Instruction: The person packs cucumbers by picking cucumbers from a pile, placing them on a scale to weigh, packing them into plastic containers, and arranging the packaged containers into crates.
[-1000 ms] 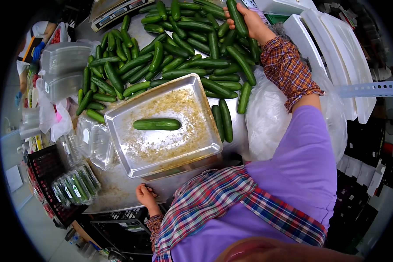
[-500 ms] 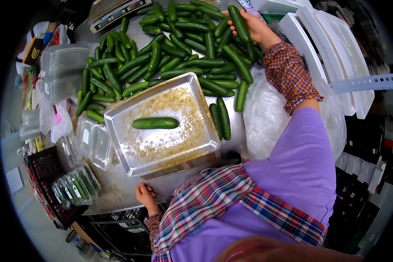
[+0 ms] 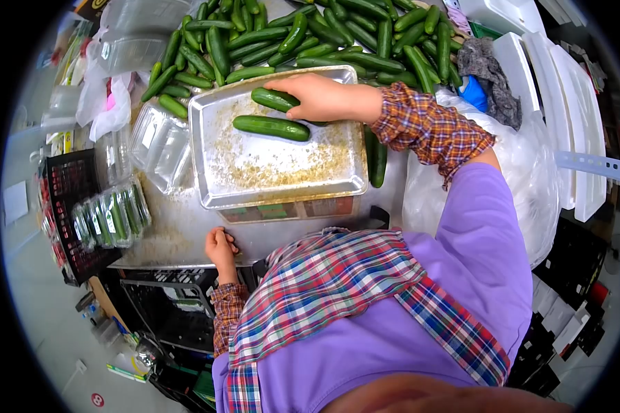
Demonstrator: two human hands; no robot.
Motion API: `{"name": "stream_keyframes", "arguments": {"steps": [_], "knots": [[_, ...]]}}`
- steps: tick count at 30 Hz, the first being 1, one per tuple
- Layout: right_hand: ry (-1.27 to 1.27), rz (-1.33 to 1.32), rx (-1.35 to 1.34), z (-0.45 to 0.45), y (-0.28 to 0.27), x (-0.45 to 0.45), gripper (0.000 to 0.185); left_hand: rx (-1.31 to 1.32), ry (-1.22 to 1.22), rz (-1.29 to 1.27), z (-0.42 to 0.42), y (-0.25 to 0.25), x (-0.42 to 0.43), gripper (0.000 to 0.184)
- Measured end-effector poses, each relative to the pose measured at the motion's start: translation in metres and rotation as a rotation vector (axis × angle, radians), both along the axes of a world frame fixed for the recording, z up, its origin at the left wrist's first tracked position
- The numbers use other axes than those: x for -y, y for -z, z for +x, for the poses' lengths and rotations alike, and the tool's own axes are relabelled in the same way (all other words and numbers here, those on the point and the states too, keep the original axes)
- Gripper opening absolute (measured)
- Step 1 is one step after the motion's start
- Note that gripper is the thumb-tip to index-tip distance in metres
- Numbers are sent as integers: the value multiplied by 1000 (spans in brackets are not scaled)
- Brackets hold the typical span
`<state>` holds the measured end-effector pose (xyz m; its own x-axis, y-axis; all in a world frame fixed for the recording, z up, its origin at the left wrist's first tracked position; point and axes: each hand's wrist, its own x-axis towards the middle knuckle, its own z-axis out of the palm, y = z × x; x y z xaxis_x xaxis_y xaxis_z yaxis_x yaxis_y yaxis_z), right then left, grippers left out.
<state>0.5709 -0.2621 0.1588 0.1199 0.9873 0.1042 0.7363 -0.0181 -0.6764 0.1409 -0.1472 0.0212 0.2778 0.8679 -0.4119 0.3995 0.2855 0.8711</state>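
Note:
My right hand point(image 3: 310, 96) is closed over a cucumber point(image 3: 272, 100) at the upper part of a shallow metal tray point(image 3: 210, 165). Just below it, a second cucumber point(image 3: 271, 128) lies crosswise on the stained tray bottom. My left hand point(image 3: 221, 246) rests at the front edge of the metal table, fingers curled, with nothing visible in them. Behind the tray spreads a large heap of cucumbers point(image 3: 324, 31). To the right of the tray another cucumber point(image 3: 377, 160) lies on the table, partly hidden by my right arm.
Clear plastic containers point(image 3: 160, 148) lie left of the tray. Packed cucumbers point(image 3: 114, 215) sit at a black crate point(image 3: 72, 186) on the left. A large clear plastic bag point(image 3: 479, 186) and white foam boxes point(image 3: 554, 117) stand on the right, near a grey cloth point(image 3: 489, 72).
My right hand has brought a cucumber from the heap at the back right down to the tray. My left hand stays at the table edge. The view has shifted.

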Motion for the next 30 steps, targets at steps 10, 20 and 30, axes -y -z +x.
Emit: {"name": "stream_keyframes", "arguments": {"steps": [10, 20, 30], "knots": [[110, 0, 48, 13, -7, 4, 35, 29, 27, 24, -1, -3, 5, 17], [-16, -511, 460, 65, -19, 116, 17, 168, 53, 71, -11, 12, 6, 15], [109, -719, 412, 34, -10, 155, 27, 334, -19, 61, -20, 25, 9, 17]]}}
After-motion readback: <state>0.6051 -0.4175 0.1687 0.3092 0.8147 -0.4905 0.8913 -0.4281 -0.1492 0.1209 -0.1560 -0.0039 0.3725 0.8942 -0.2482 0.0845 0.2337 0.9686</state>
